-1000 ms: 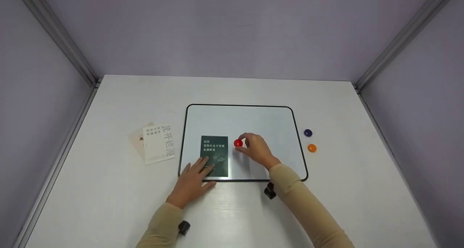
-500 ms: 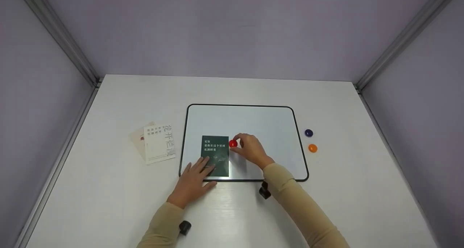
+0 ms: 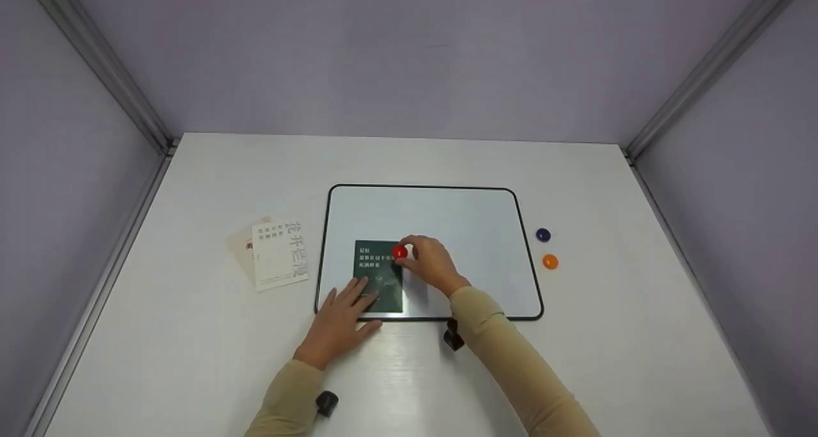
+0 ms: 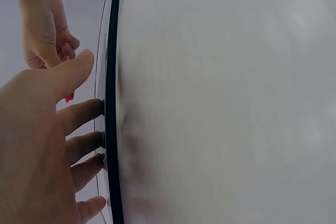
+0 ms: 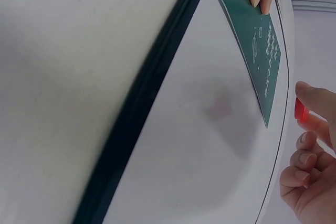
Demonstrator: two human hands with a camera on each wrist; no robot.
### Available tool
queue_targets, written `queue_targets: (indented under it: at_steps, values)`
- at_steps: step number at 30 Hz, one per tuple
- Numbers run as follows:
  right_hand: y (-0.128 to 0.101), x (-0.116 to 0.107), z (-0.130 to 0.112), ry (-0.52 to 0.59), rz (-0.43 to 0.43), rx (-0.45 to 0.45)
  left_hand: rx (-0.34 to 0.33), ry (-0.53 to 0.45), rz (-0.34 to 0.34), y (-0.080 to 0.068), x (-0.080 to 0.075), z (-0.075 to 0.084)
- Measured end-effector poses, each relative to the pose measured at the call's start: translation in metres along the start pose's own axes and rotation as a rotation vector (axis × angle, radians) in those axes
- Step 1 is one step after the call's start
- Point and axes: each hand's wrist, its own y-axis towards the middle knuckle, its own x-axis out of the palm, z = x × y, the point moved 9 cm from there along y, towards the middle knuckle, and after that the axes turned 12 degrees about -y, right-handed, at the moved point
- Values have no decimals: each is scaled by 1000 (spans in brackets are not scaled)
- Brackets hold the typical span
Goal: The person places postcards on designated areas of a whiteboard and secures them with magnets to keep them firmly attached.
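A white board with a black rim [image 3: 517, 200] lies flat on the table. On its lower left part lies a dark green card [image 3: 377, 290] [image 5: 257, 51]. My left hand [image 3: 339, 319] [image 4: 47, 145] rests on the card's lower left corner with its fingers spread flat. My right hand [image 3: 429, 261] [image 5: 310, 171] pinches a small red magnet [image 3: 399, 252] [image 5: 300, 109] just over the card's upper right corner.
A blue magnet [image 3: 543, 234] and an orange magnet [image 3: 550, 261] lie on the table right of the board. A cream booklet [image 3: 278, 253] on another card lies left of the board. Lilac walls close the table on three sides.
My right hand has carried the red magnet leftward from the bare board to the green card's upper right corner. The left hand has stayed put on the card.
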Motion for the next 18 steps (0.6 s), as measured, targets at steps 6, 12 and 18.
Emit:
queue_targets:
  at_steps: [6,12,18]
  values:
    - [6,3,-7,21,3,-6,-1,1,5,0,-2,0]
    - [11,6,-11,11,27,-23,-2,7,9,0,-1,-1]
    - [13,10,-12,21,23,-3,-1,6,10,0,0,-1]
